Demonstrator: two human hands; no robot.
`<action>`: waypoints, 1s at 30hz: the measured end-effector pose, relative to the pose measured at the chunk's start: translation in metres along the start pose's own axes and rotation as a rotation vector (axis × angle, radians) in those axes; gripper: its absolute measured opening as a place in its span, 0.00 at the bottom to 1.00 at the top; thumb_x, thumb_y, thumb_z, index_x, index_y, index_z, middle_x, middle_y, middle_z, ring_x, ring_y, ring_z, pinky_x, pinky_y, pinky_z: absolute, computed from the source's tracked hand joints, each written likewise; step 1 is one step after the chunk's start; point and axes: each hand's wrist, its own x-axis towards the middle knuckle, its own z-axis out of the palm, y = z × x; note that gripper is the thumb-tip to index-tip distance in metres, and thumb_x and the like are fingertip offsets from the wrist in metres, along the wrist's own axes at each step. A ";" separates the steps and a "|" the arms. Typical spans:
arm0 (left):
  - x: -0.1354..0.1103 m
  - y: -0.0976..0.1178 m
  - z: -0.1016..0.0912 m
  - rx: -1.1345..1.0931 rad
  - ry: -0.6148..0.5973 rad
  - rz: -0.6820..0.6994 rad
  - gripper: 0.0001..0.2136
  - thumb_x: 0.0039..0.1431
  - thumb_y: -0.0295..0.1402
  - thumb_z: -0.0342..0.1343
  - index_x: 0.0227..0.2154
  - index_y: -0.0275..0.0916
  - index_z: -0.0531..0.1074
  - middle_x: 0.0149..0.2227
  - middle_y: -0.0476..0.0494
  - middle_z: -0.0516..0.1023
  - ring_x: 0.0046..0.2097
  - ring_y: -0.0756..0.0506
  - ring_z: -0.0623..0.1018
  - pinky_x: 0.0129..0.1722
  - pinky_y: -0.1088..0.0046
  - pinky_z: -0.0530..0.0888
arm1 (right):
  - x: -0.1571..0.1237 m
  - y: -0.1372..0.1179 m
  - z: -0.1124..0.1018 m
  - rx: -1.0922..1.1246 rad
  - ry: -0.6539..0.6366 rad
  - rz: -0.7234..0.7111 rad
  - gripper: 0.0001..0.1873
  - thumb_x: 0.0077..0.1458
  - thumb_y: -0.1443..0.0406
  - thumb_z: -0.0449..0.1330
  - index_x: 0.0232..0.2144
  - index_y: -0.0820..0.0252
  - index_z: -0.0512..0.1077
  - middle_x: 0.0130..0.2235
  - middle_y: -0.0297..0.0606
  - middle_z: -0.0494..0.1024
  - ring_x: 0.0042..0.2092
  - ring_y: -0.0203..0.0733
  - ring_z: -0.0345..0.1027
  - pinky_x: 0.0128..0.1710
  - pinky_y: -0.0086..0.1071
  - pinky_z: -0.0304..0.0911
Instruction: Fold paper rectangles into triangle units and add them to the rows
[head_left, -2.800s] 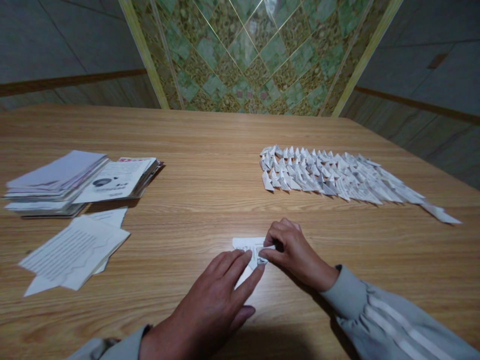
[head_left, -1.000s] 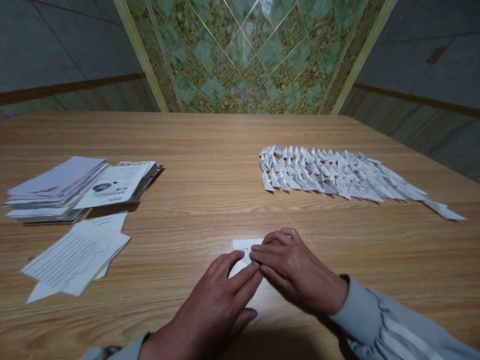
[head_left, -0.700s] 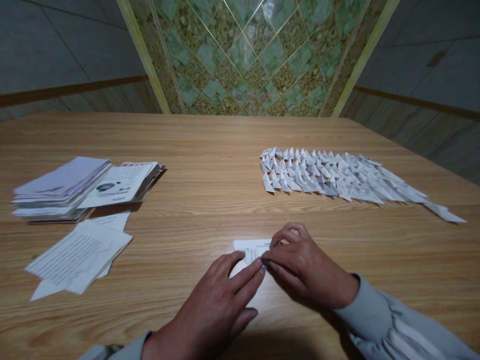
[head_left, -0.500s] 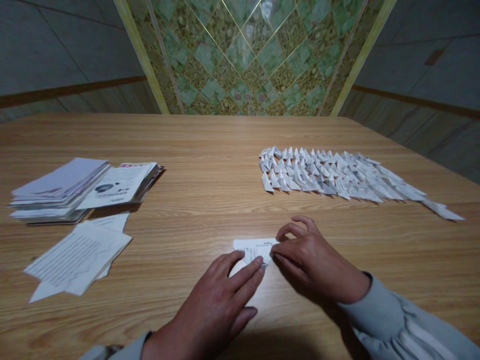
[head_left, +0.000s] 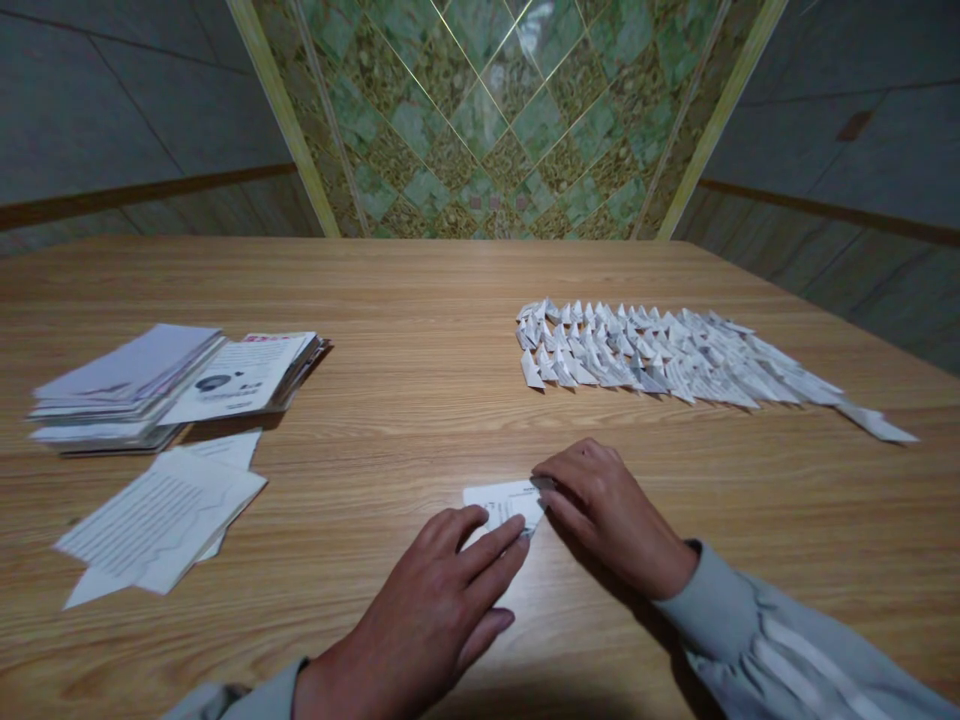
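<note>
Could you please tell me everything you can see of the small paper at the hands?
The paper is white, with dark print too small to read. It looks folded, with a nearly straight far edge and a right side slanting inward toward the person. It lies on the wood-grain table. Fingers of the left hand rest over its near part, hiding some of it. The right hand is at its right corner; whether it pinches the corner is unclear.

folded paper [head_left: 480,494]: near part hidden by left hand [head_left: 435,600], right corner by right hand [head_left: 609,515] | print [head_left: 498,512]: too small | left sleeve [head_left: 264,696]: cut off near
</note>
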 end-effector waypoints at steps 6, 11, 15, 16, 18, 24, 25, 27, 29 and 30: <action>-0.003 0.002 0.002 -0.047 0.035 -0.021 0.23 0.62 0.30 0.57 0.61 0.43 0.64 0.63 0.37 0.66 0.55 0.34 0.68 0.52 0.50 0.70 | -0.003 -0.013 0.003 -0.023 -0.099 0.104 0.18 0.55 0.68 0.66 0.48 0.59 0.70 0.45 0.42 0.73 0.47 0.49 0.62 0.46 0.40 0.56; -0.003 0.003 0.001 -0.129 0.088 -0.038 0.22 0.62 0.28 0.55 0.58 0.45 0.66 0.55 0.35 0.69 0.50 0.37 0.70 0.47 0.55 0.72 | -0.004 -0.013 0.005 -0.016 -0.125 0.147 0.17 0.54 0.68 0.66 0.46 0.59 0.69 0.43 0.41 0.72 0.47 0.49 0.63 0.47 0.41 0.54; 0.000 0.003 -0.003 -0.166 0.078 -0.005 0.19 0.62 0.26 0.54 0.56 0.43 0.68 0.50 0.36 0.70 0.48 0.38 0.70 0.46 0.56 0.72 | -0.004 -0.013 0.005 0.013 -0.135 0.179 0.13 0.53 0.67 0.67 0.40 0.59 0.69 0.40 0.37 0.73 0.45 0.47 0.64 0.46 0.40 0.52; 0.001 0.003 -0.004 -0.171 0.077 -0.001 0.18 0.62 0.27 0.54 0.55 0.42 0.68 0.49 0.36 0.70 0.48 0.38 0.70 0.46 0.56 0.72 | -0.004 -0.013 0.006 0.017 -0.135 0.183 0.12 0.53 0.66 0.67 0.38 0.59 0.69 0.39 0.36 0.73 0.44 0.46 0.64 0.45 0.39 0.52; 0.002 0.004 -0.005 -0.175 0.080 -0.002 0.15 0.63 0.27 0.54 0.52 0.41 0.70 0.48 0.36 0.70 0.47 0.38 0.70 0.45 0.57 0.72 | -0.004 -0.013 0.006 0.019 -0.134 0.189 0.11 0.52 0.66 0.67 0.35 0.59 0.68 0.38 0.35 0.73 0.43 0.46 0.64 0.44 0.38 0.52; 0.002 0.006 -0.005 -0.170 0.090 -0.001 0.14 0.63 0.26 0.52 0.50 0.41 0.71 0.45 0.37 0.71 0.44 0.39 0.70 0.42 0.60 0.72 | -0.005 -0.013 0.007 0.069 -0.122 0.175 0.10 0.51 0.69 0.66 0.33 0.59 0.67 0.37 0.34 0.72 0.42 0.44 0.64 0.43 0.37 0.51; 0.001 0.006 -0.005 -0.165 0.096 0.001 0.14 0.63 0.26 0.52 0.50 0.41 0.71 0.45 0.38 0.71 0.44 0.40 0.71 0.41 0.60 0.72 | -0.005 -0.013 0.007 0.086 -0.123 0.172 0.10 0.51 0.70 0.66 0.34 0.59 0.67 0.37 0.33 0.73 0.42 0.43 0.64 0.43 0.37 0.51; 0.001 0.006 -0.004 -0.157 0.113 0.009 0.14 0.62 0.26 0.52 0.50 0.41 0.71 0.45 0.38 0.71 0.43 0.40 0.71 0.41 0.61 0.72 | -0.004 -0.012 0.009 0.115 -0.127 0.172 0.10 0.52 0.72 0.65 0.35 0.58 0.68 0.36 0.32 0.74 0.41 0.42 0.65 0.43 0.37 0.51; 0.001 0.006 -0.004 -0.152 0.130 0.012 0.14 0.63 0.26 0.52 0.50 0.41 0.71 0.46 0.38 0.72 0.44 0.40 0.71 0.42 0.61 0.73 | -0.004 -0.011 0.009 0.127 -0.131 0.175 0.10 0.52 0.72 0.64 0.37 0.57 0.70 0.36 0.32 0.75 0.40 0.42 0.66 0.44 0.37 0.51; 0.001 0.006 -0.004 -0.152 0.135 0.012 0.14 0.63 0.26 0.52 0.50 0.41 0.71 0.46 0.37 0.72 0.44 0.40 0.71 0.42 0.61 0.73 | -0.003 -0.011 0.010 0.129 -0.130 0.175 0.11 0.52 0.72 0.63 0.38 0.57 0.71 0.36 0.32 0.76 0.40 0.42 0.66 0.44 0.38 0.51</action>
